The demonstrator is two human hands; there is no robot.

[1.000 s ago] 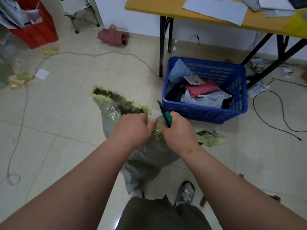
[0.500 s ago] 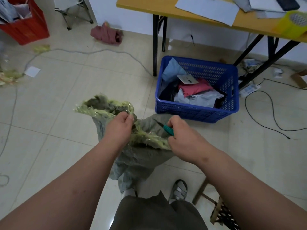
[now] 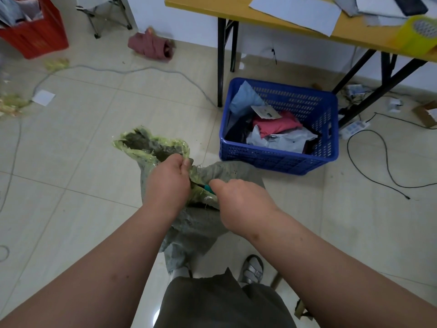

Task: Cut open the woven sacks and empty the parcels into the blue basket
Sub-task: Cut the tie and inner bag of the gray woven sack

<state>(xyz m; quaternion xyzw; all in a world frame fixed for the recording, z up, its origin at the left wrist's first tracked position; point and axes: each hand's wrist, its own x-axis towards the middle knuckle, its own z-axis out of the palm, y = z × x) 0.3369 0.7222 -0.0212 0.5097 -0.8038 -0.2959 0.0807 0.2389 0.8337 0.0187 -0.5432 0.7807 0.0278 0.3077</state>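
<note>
A grey-green woven sack (image 3: 196,223) with a frayed yellow-green mouth hangs in front of my knees. My left hand (image 3: 169,183) grips the sack's rim. My right hand (image 3: 241,200) holds a green-handled cutter (image 3: 208,188); only a bit of its handle shows between my hands, and the blade is hidden in the sack's folds. The blue basket (image 3: 279,159) stands on the floor to the right beyond the sack, holding several parcels, among them a pink one (image 3: 276,125) and a light grey one (image 3: 281,140).
A yellow table (image 3: 260,16) on black legs stands behind the basket, with papers and a tape roll (image 3: 418,34). Cables (image 3: 378,162) trail on the tiles at right and left. A red crate (image 3: 35,36) is far left. My sandalled foot (image 3: 251,268) is below.
The cutter was raised, blade up, near the sack's rim; it has dropped into the folds between my hands. The sack's mouth has been pulled wider to the left.
</note>
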